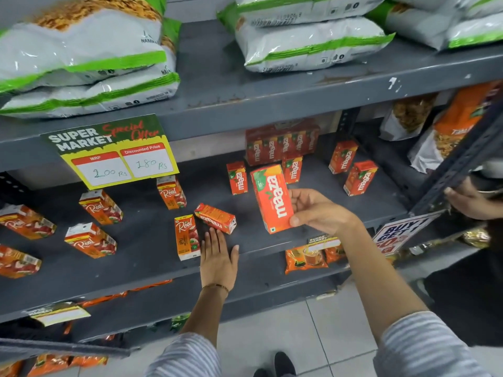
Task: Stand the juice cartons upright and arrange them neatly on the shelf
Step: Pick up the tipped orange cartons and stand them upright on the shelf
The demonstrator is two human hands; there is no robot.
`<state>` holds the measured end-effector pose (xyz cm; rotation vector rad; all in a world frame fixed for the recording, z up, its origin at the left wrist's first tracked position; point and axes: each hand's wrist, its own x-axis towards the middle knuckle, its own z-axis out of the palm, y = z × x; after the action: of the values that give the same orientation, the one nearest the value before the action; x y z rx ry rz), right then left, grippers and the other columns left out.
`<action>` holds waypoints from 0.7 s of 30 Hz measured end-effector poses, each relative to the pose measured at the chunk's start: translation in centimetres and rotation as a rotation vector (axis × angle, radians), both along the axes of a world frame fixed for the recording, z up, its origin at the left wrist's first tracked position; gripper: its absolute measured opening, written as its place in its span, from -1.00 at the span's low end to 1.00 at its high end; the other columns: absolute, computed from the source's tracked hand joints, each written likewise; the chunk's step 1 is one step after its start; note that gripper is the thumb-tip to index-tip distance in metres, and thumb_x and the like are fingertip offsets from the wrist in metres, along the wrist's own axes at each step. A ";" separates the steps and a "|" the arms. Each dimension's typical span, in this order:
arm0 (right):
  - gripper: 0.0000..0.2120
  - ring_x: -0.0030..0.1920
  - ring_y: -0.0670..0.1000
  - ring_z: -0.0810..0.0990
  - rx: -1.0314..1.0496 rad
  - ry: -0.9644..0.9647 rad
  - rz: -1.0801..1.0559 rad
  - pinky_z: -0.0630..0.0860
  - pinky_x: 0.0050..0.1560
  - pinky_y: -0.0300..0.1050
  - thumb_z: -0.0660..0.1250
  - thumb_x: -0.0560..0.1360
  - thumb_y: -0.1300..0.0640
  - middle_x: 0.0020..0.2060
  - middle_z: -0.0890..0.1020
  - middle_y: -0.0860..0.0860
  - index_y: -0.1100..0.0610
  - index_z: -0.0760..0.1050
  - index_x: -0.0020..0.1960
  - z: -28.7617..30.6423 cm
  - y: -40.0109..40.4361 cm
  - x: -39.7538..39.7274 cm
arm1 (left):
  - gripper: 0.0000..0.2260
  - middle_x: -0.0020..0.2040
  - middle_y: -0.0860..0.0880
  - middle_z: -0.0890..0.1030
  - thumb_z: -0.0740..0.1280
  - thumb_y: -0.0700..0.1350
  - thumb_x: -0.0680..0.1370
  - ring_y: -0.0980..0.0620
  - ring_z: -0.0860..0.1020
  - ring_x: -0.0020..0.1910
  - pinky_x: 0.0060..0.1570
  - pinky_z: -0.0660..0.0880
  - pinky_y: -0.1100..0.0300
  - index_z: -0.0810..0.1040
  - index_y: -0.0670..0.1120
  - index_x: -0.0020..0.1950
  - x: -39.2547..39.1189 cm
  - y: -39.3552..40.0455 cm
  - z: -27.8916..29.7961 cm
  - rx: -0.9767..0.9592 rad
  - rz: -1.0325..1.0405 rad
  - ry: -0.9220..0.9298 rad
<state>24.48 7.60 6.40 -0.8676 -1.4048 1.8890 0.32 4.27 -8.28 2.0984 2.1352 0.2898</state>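
We hold one Maaza carton [273, 198] in our right hand [315, 210], thumb on its lower edge and fingertips on its upper side, lifted clear above the middle shelf [152, 248]; that grip is closed on the carton; our left hand [218, 257] lies flat and released on the shelf's front part, fingertips just beside a toppled Maaza carton [215, 218] lying on its side; an upright Real carton [186, 238] stands at that hand's left; further left several Real cartons [91, 240] lie tipped over, well apart from each other; toward the back right, Maaza cartons [291, 167] stand upright but scattered, in front of a wrapped Maaza multipack [281, 141]; step in hand, by our reading: carrying the lifted carton to a standing spot; next move likely calls for setting it base-down beside the standing Maaza group, then the left hand closing on the toppled one; most of the tidying remains.
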 end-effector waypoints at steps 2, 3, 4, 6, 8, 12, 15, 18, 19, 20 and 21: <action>-0.35 -0.10 0.01 0.68 0.034 0.006 0.029 0.58 0.05 -0.05 0.47 0.18 0.30 -0.11 0.70 0.06 0.50 0.33 0.18 1.2 -0.3 0.2 | -0.44 0.53 -0.21 0.09 0.00 0.08 0.61 -0.14 0.01 0.52 0.49 -0.13 0.05 -0.01 -0.23 0.49 0.0 0.0 0.0 -0.006 -0.001 0.011; -0.35 -0.09 0.02 0.68 0.043 0.013 0.037 0.58 0.05 -0.04 0.47 0.18 0.31 -0.10 0.69 0.07 0.50 0.32 0.19 1.6 -0.5 0.3 | -0.44 0.53 -0.20 0.08 -0.01 0.09 0.61 -0.14 0.01 0.52 0.49 -0.13 0.05 -0.01 -0.23 0.49 0.0 0.0 0.0 -0.009 -0.002 0.018; -0.37 -0.09 0.02 0.68 0.048 0.014 0.045 0.59 0.04 -0.05 0.47 0.19 0.32 -0.10 0.69 0.06 0.49 0.34 0.17 2.0 -0.6 0.4 | -0.44 0.53 -0.20 0.08 -0.01 0.09 0.61 -0.14 0.01 0.53 0.49 -0.12 0.05 -0.02 -0.23 0.49 0.0 0.0 0.0 -0.012 -0.002 0.022; -0.50 -0.08 0.01 0.67 0.058 0.004 0.048 0.59 0.03 -0.08 0.47 0.20 0.33 -0.10 0.69 0.05 0.40 0.42 0.10 2.4 -0.7 0.5 | -0.44 0.53 -0.20 0.09 -0.01 0.09 0.61 -0.14 0.02 0.52 0.49 -0.11 0.04 0.00 -0.23 0.49 0.1 0.0 0.2 -0.017 -0.004 0.024; -0.65 -0.07 0.01 0.67 0.060 0.001 0.035 0.61 0.03 -0.12 0.46 0.23 0.34 -0.10 0.70 0.03 0.24 0.50 -0.01 2.0 -0.7 0.7 | -0.44 0.53 -0.20 0.10 0.00 0.09 0.61 -0.15 0.03 0.52 0.49 -0.09 0.04 0.01 -0.23 0.49 0.1 0.0 0.2 -0.022 -0.003 0.019; -0.65 0.02 0.02 0.63 0.007 -0.070 -0.174 0.57 0.11 -0.15 0.40 0.37 0.36 -0.01 0.64 0.07 0.17 0.51 0.12 -1.4 -0.4 1.5 | -0.41 0.52 -0.22 0.13 -0.06 0.14 0.60 -0.16 0.06 0.52 0.49 -0.05 0.01 0.03 -0.24 0.48 0.1 -0.1 0.2 -0.017 0.003 -0.003; -0.65 0.12 0.09 0.58 -0.080 -0.151 -0.392 0.48 0.23 -0.08 0.32 0.47 0.33 0.07 0.62 0.12 0.21 0.44 0.26 -4.5 -0.1 2.7 | -0.39 0.52 -0.21 0.14 -0.14 0.17 0.59 -0.16 0.06 0.51 0.50 -0.04 0.00 0.03 -0.23 0.48 0.1 -0.2 0.2 -0.016 0.007 -0.015; -0.65 0.13 0.08 0.58 -0.082 -0.262 -0.637 0.42 0.26 -0.08 0.34 0.47 0.32 0.18 0.60 0.23 0.21 0.48 0.25 -6.6 0.8 3.7 | -0.10 0.53 -0.18 0.10 -0.53 0.32 0.38 -0.14 0.02 0.52 0.47 -0.14 0.06 -0.01 -0.21 0.49 0.0 -0.2 0.4 -0.020 0.000 -0.011; -0.63 0.12 0.10 0.57 -0.086 -0.269 -0.740 0.42 0.22 -0.09 0.34 0.45 0.36 0.19 0.58 0.26 0.26 0.48 0.25 -7.1 1.2 3.8 | -0.04 0.54 -0.17 0.07 -0.61 0.33 0.30 -0.13 -0.01 0.53 0.46 -0.16 0.08 -0.03 -0.20 0.50 0.0 -0.2 0.4 -0.027 0.002 -0.004; -0.61 0.14 0.14 0.56 -0.088 -0.274 -0.829 0.42 0.19 -0.08 0.34 0.43 0.41 0.20 0.57 0.28 0.30 0.46 0.25 -7.5 1.7 4.0 | -0.01 0.54 -0.16 0.05 -0.64 0.33 0.27 -0.12 -0.03 0.53 0.46 -0.17 0.08 -0.06 -0.19 0.50 0.0 -0.1 0.5 -0.034 0.008 -0.002; -0.59 0.17 0.18 0.55 -0.078 -0.299 -0.887 0.43 0.16 -0.08 0.34 0.41 0.44 0.21 0.56 0.28 0.33 0.45 0.25 -7.8 2.3 4.2 | 0.00 0.55 -0.15 0.03 -0.65 0.33 0.25 -0.11 -0.04 0.53 0.47 -0.17 0.08 -0.08 -0.18 0.50 0.0 -0.1 0.5 -0.041 0.014 -0.001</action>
<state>28.71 9.86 -1.42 -1.5401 -0.8531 1.1586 0.30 4.22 -7.75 2.0608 2.1377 0.2463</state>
